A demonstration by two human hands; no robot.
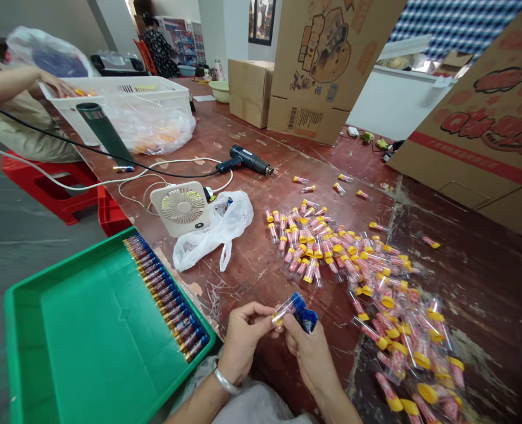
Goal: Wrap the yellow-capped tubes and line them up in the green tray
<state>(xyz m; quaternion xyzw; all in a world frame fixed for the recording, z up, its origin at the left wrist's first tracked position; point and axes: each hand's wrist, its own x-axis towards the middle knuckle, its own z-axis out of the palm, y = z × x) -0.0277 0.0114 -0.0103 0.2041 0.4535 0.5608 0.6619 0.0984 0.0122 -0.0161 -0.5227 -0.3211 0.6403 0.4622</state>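
My left hand pinches the lower end of a small tube with a blue printed film at its upper end. My right hand has its thumb against the same tube. Between its thumb and fingers it also grips a bunch of dark blue film sleeves. To the right lies a spread pile of clear tubes with yellow caps and pink contents. On my left, a green tray holds a row of blue-and-gold wrapped tubes along its right side.
A small fan stands beside a white plastic bag. Behind them lies a black heat gun with its cable. A white crate, a co-worker's hand in it, and cardboard boxes stand farther back.
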